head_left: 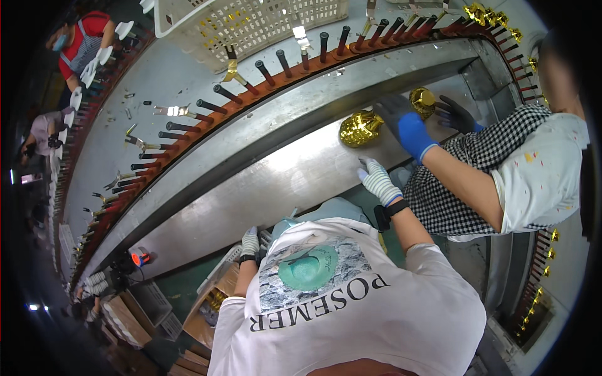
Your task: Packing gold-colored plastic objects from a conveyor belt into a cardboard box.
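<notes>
Right hand (378, 180), in a striped knit glove, is reaching forward over the near edge of the steel table (263, 188). Its grip is lying loosely spread, fingers extended and holding nothing. The fingertips are pointing at a faceted gold ornament (360, 128), which is lying on its side on the table just beyond the hand. They are close to it but apart from it.

Left hand (251, 241), in a matching glove, is hanging low at the table's front edge, well apart from the ornament. Its fingers are curling downward. I cannot tell whether the grip is pressing on anything.

A co-worker in a checked apron is standing at the right. That person's blue-gloved hand (407, 125) is resting on the table just beside the ornament, between it and a second gold piece (423, 100). The co-worker's other hand, a dark-gloved hand (456, 114), is lying just right of that second piece.

Behind the table an orange conveyor track (207, 119) is curving across the view, carrying upright black pegs (284, 62), several bearing metal clips. A white plastic basket (251, 22) is sitting beyond the track. Cardboard boxes (125, 319) are standing on the floor at lower left. Another worker in a red top (84, 41) is standing far along the line.
</notes>
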`<state>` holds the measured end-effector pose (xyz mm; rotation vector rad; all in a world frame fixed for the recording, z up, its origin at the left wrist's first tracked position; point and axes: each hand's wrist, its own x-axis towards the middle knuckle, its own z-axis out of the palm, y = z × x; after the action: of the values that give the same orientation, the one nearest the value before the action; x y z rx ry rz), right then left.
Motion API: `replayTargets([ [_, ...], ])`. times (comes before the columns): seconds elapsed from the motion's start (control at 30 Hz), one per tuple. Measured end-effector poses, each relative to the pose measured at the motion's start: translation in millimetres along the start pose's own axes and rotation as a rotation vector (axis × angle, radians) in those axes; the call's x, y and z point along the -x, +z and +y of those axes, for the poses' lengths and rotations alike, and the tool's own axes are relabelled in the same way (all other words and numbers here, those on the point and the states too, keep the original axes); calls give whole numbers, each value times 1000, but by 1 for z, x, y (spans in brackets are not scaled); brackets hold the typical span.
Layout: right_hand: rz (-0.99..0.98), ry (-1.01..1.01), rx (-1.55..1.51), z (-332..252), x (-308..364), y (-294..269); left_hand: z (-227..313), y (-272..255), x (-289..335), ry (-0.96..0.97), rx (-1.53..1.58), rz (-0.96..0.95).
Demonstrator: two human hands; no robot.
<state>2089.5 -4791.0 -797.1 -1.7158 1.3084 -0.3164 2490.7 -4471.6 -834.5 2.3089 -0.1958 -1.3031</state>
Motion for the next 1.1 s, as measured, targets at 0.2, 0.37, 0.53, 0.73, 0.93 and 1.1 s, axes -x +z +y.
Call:
replayTargets([
  [0.2, 487, -51, 93, 38, -27, -25, -3, 21, -14, 30, 77, 41],
  [0.37, 777, -196, 219, 39, -56, -70, 81, 47, -11, 274, -118, 57],
  [0.53, 929, -248, 227, 20, -88, -101, 286, 155, 50, 975, -228, -248],
  [0.73, 621, -322, 292, 29, -174, -122, 394, 321, 37, 1181, -502, -95],
  [0.93, 128, 45, 50, 28, -216, -132, 387, 360, 19, 996, -543, -208],
  [1.1, -36, -12, -19, 34, -234, -129, 372, 351, 20, 1111, -441, -83],
])
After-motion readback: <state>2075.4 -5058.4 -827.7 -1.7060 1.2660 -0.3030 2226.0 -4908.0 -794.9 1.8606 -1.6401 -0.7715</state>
